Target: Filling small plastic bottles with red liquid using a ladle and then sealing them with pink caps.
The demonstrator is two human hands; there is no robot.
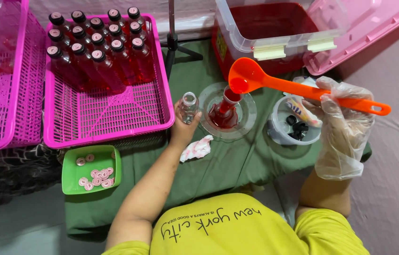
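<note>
My right hand (341,118), in a loose clear plastic glove, grips the handle of an orange ladle (251,78) with red liquid in its bowl. The ladle hangs over a bottle of red liquid (228,105) that stands in a clear dish (247,123). My bare left hand (184,125) holds a small empty clear bottle (189,106) upright just left of the dish. A crumpled white and pink cloth (197,148) lies below that hand.
A pink basket (110,123) holds several capped red bottles (98,52). A second pink basket (13,118) is at far left. A green tray (69,174) holds round seals. A white bowl (280,134) holds black caps. A clear tub (275,33) of red liquid sits behind, pink lid (365,28) open.
</note>
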